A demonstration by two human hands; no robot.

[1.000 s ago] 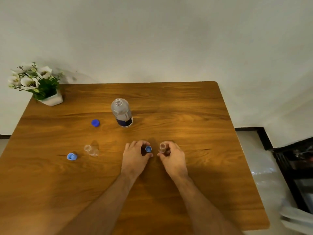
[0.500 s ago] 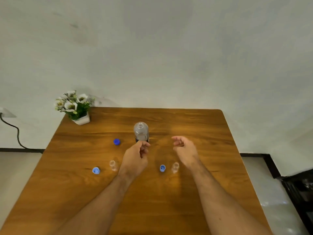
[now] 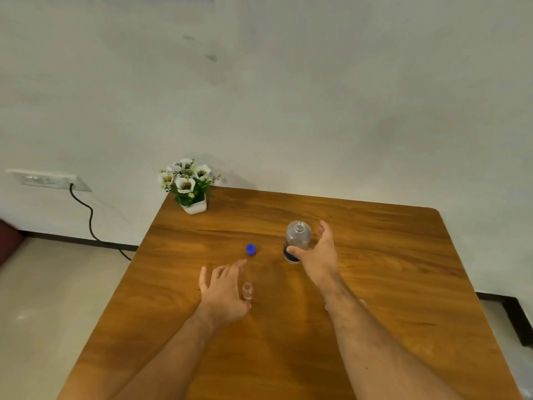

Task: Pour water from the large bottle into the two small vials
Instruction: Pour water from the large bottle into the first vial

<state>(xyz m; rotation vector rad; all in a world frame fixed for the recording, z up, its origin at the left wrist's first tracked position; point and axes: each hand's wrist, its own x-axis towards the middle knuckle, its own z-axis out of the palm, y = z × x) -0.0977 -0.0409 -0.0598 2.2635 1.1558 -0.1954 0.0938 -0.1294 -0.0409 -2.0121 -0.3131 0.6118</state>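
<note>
The right hand (image 3: 317,259) is spread wide at the centre of the frame, thumb and fingers apart on either side of the large bottle (image 3: 297,241); whether the skin touches the plastic cannot be told. The bottle is seen upright and uncapped, of clear ribbed plastic with a dark blue label band at its base. Lower and to the left, the left hand (image 3: 223,294) is held flat with its fingers straight and loosely spread, holding nothing. Just beside its thumb a small clear vial (image 3: 247,290) stands open on the table (image 3: 389,255). The second vial is hidden by the right forearm. A round blue bottle cap (image 3: 251,249) lies left of the bottle, apart from it.

Half a second earlier the left hand was loosely curled close before the bottle and the right hand hung to its right; now the right hand has been brought to the bottle and the left drawn down beside the vial.

The table is of glossy brown wood grain with rounded corners. A white square pot of artificial flowers (image 3: 190,186) is set at its upper left corner.
</note>
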